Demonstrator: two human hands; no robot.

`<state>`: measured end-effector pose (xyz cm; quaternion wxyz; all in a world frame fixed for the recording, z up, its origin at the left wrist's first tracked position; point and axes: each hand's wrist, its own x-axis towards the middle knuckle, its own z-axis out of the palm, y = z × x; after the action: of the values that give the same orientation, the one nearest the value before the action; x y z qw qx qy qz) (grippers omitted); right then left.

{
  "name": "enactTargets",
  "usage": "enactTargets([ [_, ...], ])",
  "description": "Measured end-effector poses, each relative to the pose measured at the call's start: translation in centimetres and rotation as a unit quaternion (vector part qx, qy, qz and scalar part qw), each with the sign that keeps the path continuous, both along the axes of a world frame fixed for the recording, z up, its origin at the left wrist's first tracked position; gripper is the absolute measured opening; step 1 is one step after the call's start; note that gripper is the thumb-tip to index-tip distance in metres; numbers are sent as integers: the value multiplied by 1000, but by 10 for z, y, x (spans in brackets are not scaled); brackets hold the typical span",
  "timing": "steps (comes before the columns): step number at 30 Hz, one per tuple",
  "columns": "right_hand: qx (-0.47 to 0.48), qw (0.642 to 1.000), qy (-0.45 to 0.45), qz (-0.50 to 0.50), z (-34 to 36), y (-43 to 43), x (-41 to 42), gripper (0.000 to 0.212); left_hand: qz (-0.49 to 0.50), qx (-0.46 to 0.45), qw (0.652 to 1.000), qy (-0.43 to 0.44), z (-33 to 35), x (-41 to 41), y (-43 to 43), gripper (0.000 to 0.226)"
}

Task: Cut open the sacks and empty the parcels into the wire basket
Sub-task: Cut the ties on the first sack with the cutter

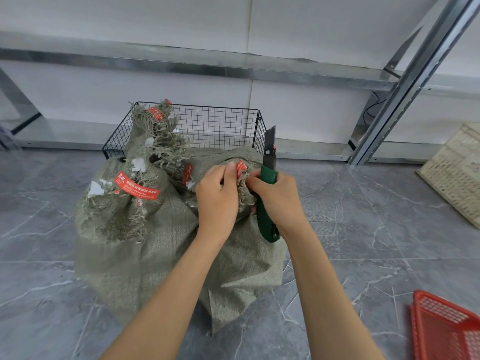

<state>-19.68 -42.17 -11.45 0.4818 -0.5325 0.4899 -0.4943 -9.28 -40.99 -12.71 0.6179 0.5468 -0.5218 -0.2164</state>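
Several grey-green woven sacks (166, 229) sealed with red tape lie bunched on the floor in front of a black wire basket (220, 123). One sack's frayed neck leans into the basket's left side. My left hand (218, 198) pinches the taped, frayed neck of the right-hand sack (242, 178). My right hand (278, 201) grips a green-handled utility knife (267, 193), blade out and pointing up beside the basket's right corner, while its fingertips touch the same neck. No parcels show.
A metal rack (389, 81) runs along the white wall behind the basket. A cream lattice crate (457, 170) sits at the right, a red plastic basket (446, 328) at the lower right. Grey marble-look floor tiles (376, 216) surround the sacks.
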Motion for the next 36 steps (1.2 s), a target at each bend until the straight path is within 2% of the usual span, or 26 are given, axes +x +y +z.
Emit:
enactTargets([
  [4, 11, 998, -45, -36, 1, -2, -8, 21, 27, 5, 1000, 7, 6, 4, 2, 46],
  [8, 38, 992, -95, -78, 0, -5, -18, 10, 38, 14, 999, 1, 9, 10, 5, 44],
  [13, 48, 983, -134, -111, -4, -7, -18, 12, 35, 43, 998, 3, 5, 7, 11, 41],
  [17, 57, 975, -150, -152, -9, -9, -18, 16, 34, 59, 998, 14, -2, 4, 18, 40],
  [21, 70, 966, -152, -195, -16, -13, -22, 10, 56, 60, 996, 39, -9, 9, 24, 39],
  [25, 72, 968, -158, -182, -18, -13, -23, 15, 44, 90, 994, 34, -14, 15, 27, 40],
  [27, 73, 972, -143, -170, -16, -12, -25, 22, 60, 129, 989, 30, -18, 17, 29, 45],
  [29, 80, 978, -121, -147, -15, -11, -28, 19, 67, 168, 983, 24, -23, 21, 30, 51],
  [31, 94, 985, -88, -113, -16, -9, -29, 11, 42, 216, 974, 45, -29, 27, 30, 59],
  [32, 100, 988, -66, -95, -17, -8, -30, 15, 25, 249, 966, 58, -32, 30, 28, 60],
  [34, 96, 994, -5, -60, -20, -8, -32, 27, 2, 314, 947, 64, -38, 37, 26, 53],
  [36, 65, 995, 73, -17, -21, -8, -32, 29, -8, 379, 924, 59, -45, 43, 23, 41],
])
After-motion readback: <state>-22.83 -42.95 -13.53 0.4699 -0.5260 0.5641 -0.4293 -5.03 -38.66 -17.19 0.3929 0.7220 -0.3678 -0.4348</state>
